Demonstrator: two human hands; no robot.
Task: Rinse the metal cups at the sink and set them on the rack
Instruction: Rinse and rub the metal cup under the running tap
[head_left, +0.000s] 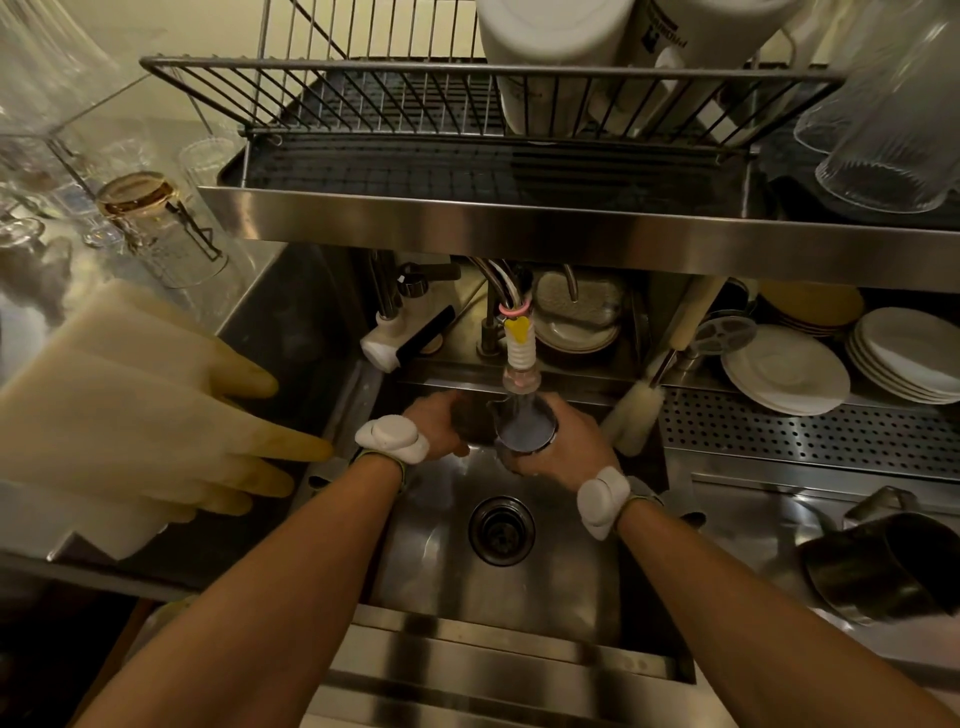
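Metal cups in left hand, right hand, by faucet, mid-sink.

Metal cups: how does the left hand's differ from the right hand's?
The right cup, gripped by the right hand, sits under the faucet nozzle with water running into it; the left cup, in the left hand, is beside the stream. The right cup's inside looks pale bluish, the left cup's dark. Both are held over the sink, side by side.

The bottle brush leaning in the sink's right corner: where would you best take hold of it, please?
I'd take the bottle brush by its cream upper handle, reaching from the right: its foam head sits low, beside the right hand.
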